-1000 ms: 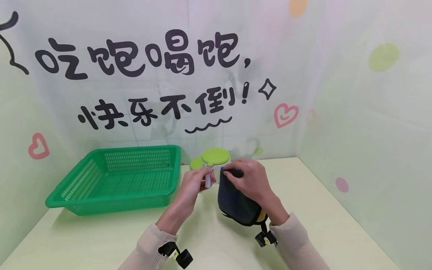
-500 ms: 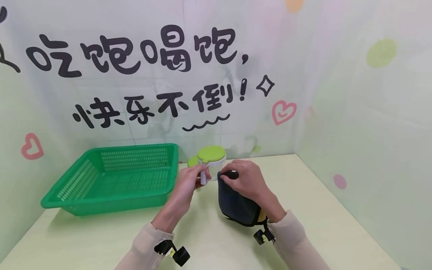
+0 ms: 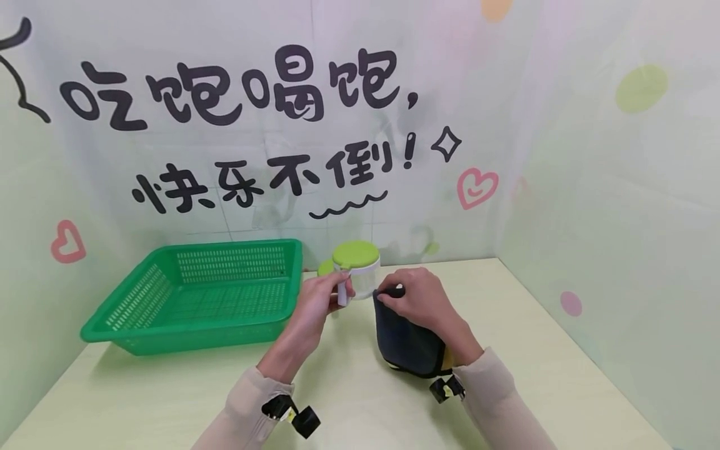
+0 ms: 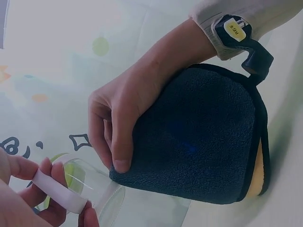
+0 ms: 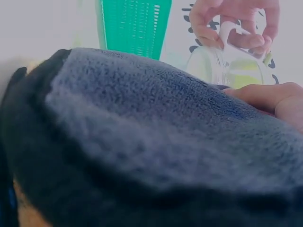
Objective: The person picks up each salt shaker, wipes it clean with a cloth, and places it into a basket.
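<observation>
My left hand point(image 3: 315, 303) grips the white handle point(image 4: 61, 193) of a clear jar point(image 3: 367, 282) with a lime-green lid point(image 3: 356, 254). The jar is held up, its lid on top. To its right, my right hand point(image 3: 420, 297) pinches one corner of a dark blue towel point(image 3: 407, 344) with black edging. Thumb and fingertips meet at that corner, and the rest hangs below the hand. In the left wrist view the towel's fuzzy face shows, with a yellowish layer at its lower edge. The right wrist view is mostly filled by the towel point(image 5: 142, 123).
A green perforated basket point(image 3: 208, 340) stands on the pale table point(image 3: 185, 400) to the left. Behind the jar, a second lime-green lid point(image 3: 325, 267) shows, mostly hidden. Printed cloth walls point(image 3: 607, 206) enclose the table at the back and sides.
The towel has shifted slightly right and down, widening the gap to the jar. The jar has risen a little with my left hand. Both hands keep their holds.
</observation>
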`<state>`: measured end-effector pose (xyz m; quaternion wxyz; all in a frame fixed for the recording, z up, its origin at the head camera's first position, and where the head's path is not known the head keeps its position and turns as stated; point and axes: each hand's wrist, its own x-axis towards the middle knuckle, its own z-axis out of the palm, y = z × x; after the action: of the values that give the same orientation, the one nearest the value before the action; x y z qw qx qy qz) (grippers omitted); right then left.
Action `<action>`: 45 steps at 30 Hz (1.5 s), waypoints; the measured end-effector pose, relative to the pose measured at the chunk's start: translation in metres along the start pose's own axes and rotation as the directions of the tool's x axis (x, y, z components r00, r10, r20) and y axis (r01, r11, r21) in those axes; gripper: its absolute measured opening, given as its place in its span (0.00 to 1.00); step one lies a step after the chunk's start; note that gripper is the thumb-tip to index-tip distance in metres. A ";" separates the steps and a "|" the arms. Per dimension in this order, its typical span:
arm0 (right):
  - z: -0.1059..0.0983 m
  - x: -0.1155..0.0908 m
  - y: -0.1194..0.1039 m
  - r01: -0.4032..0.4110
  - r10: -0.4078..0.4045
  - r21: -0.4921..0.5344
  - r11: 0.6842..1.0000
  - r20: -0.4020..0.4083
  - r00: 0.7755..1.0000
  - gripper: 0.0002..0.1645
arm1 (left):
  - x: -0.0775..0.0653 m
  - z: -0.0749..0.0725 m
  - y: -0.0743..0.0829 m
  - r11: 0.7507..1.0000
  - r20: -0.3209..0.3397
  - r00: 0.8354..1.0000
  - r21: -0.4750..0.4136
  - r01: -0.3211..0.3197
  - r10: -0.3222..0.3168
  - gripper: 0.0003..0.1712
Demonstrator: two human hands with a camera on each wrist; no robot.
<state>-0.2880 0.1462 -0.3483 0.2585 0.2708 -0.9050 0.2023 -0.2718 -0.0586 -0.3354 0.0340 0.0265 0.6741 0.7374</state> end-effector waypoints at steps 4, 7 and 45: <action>-0.002 0.001 0.004 0.051 -0.050 0.010 0.999 -0.072 0.996 0.05 | 0.000 0.002 0.000 1.000 -0.009 1.000 0.009 -0.006 0.006 0.17; -0.003 0.001 0.004 0.087 -0.083 0.021 0.996 -0.133 0.988 0.06 | 0.000 0.002 -0.001 1.000 -0.009 1.000 0.019 -0.009 0.009 0.16; 0.000 0.000 0.002 0.053 -0.053 0.013 0.998 -0.011 0.999 0.04 | 0.001 -0.001 0.001 1.000 0.000 1.000 -0.005 -0.011 0.011 0.17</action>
<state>-0.2892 0.1482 -0.3487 0.2670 0.2953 -0.8946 0.2027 -0.2728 -0.0599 -0.3342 0.0302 0.0300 0.6722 0.7392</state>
